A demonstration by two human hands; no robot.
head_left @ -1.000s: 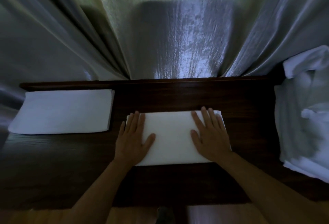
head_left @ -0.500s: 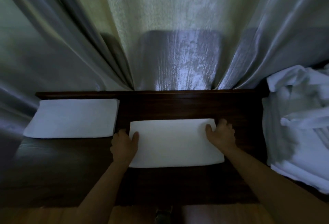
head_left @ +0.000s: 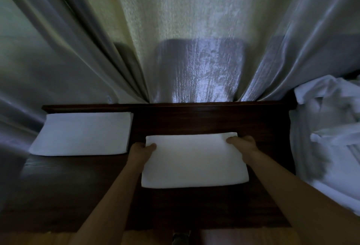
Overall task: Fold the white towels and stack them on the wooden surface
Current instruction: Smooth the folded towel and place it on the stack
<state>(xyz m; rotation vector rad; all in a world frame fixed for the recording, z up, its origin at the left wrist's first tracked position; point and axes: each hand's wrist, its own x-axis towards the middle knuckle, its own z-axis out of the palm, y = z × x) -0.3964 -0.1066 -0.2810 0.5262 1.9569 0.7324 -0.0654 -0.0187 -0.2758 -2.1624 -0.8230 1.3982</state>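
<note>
Two hands grip one folded towel [head_left: 194,160] on the dark wooden desk [head_left: 204,120]: left hand [head_left: 140,152] and right hand [head_left: 243,145] pinch its far corners, thumbs on top. Left of the left fingers lies the folded stack [head_left: 81,133]; right of the right fingers, unfolded towels [head_left: 329,137].

Matt cloth towel [head_left: 194,161], dark glossy wood surface [head_left: 194,122]

head camera looks steeply down, close over the wooden surface [head_left: 194,120].

Ref the pale-yellow centre curtain [head_left: 175,30]: you have grey satin drapes [head_left: 58,53] on both sides and light wood floor [head_left: 136,238] below.
</note>
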